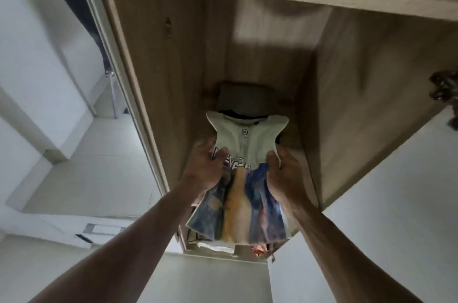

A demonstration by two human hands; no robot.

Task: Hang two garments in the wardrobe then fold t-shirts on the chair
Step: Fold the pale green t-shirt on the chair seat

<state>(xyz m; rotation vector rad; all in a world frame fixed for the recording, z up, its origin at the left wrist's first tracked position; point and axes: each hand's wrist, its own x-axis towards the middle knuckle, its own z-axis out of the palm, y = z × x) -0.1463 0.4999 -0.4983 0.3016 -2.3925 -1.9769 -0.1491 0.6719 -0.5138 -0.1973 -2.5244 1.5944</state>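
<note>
Now both my hands grip the shirt inside the wardrobe: my left hand has fingers curled tight into its left side, my right hand bunches the right side, thumb pinching cloth.

One garment, two hands, one wardrobe.

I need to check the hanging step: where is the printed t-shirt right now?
In the head view the printed t-shirt is at centre, inside the open wooden wardrobe, gripped at its sides by the left hand and right hand.
</note>
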